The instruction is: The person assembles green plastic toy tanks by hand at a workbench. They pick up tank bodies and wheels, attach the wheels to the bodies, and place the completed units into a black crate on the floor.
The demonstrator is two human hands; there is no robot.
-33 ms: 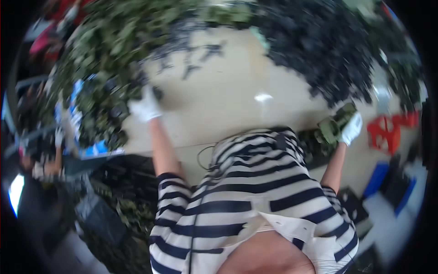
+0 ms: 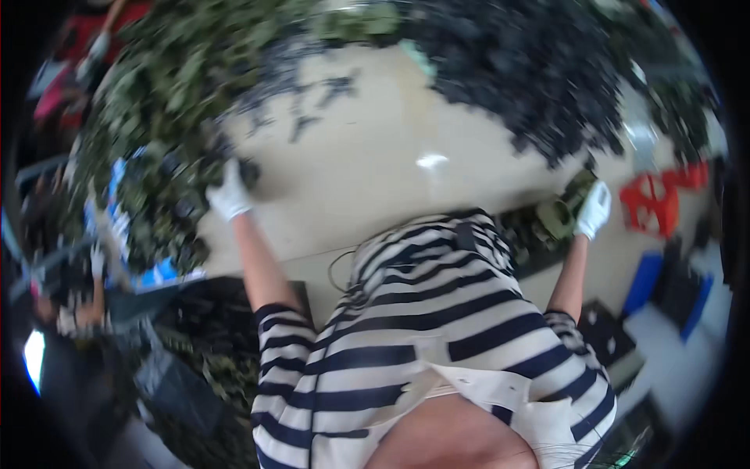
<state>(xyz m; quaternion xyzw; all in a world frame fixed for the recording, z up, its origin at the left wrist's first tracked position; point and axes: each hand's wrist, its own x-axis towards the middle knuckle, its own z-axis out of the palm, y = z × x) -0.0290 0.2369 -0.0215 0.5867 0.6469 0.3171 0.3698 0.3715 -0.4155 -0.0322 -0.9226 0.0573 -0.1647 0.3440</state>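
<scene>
My left hand (image 2: 229, 193), in a white glove, reaches to the right edge of a heap of olive-green moulded parts (image 2: 168, 184). Its fingers look spread, beside a dark rounded part (image 2: 249, 171); blur hides whether they touch it. At the right, my gloved right hand (image 2: 595, 211) is closed on an olive-green part (image 2: 576, 194) with a hollow, rounded shape. It is over the end of a dark container of similar green parts (image 2: 519, 230), by the table's near edge.
A large dark blue-grey heap (image 2: 523, 74) covers the table's far right. The beige tabletop (image 2: 351, 172) shows between the heaps. A red plastic stool (image 2: 650, 205) and a blue crate (image 2: 644, 285) stand at right. Another person's gloved hand (image 2: 97, 259) is at far left.
The whole view has shifted slightly left. Both hands stay close to the same things, and the olive-green part is still in my right hand.
</scene>
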